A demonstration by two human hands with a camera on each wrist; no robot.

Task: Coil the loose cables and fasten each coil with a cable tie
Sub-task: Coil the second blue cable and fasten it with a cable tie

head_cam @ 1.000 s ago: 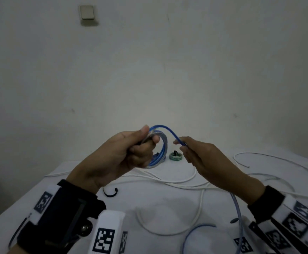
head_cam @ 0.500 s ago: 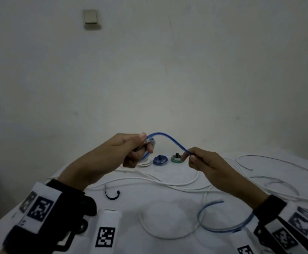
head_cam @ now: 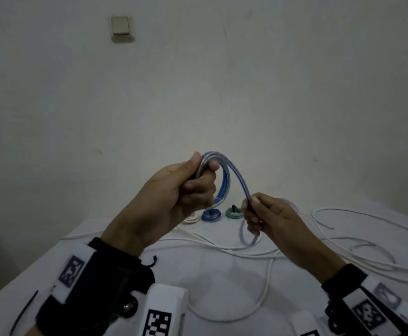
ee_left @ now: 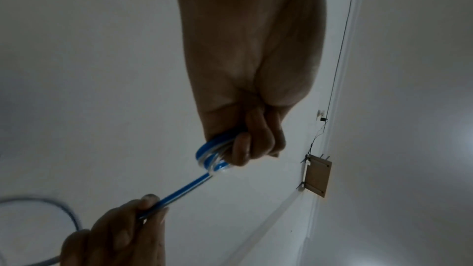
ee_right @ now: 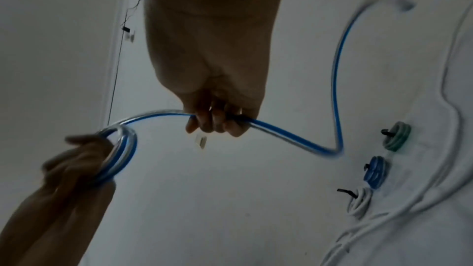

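Far left on the white table (head_cam: pixel 222 275): a loose black cable tie (head_cam: pixel 23 311) lies flat near the edge, and a second, curled tie (head_cam: pixel 152 261) pokes out just past the left wrist strap. Left hand (head_cam: pixel 174 197) is raised off the table, fingers and thumb curled round a small coil of the blue cable (head_cam: pixel 224 180), a few turns stacked, thumb on top. From the coil one strand arcs over and down to the right hand (head_cam: pixel 271 219), which pinches it between thumb and fingers; below that hand the cable makes a small hanging loop, and the right wrist view shows the slack trailing off, blurred at the end.

Behind the hands, in a row on the table: white coil (head_cam: pixel 191 218), blue coil (head_cam: pixel 210 214), green coil (head_cam: pixel 234 212), each with a black tie stub; the left hand partly hides the white one. Loose white cables (head_cam: pixel 266 287) snake across the middle and right of the table, overlapping. Wall switch (head_cam: pixel 120 25) up top left.
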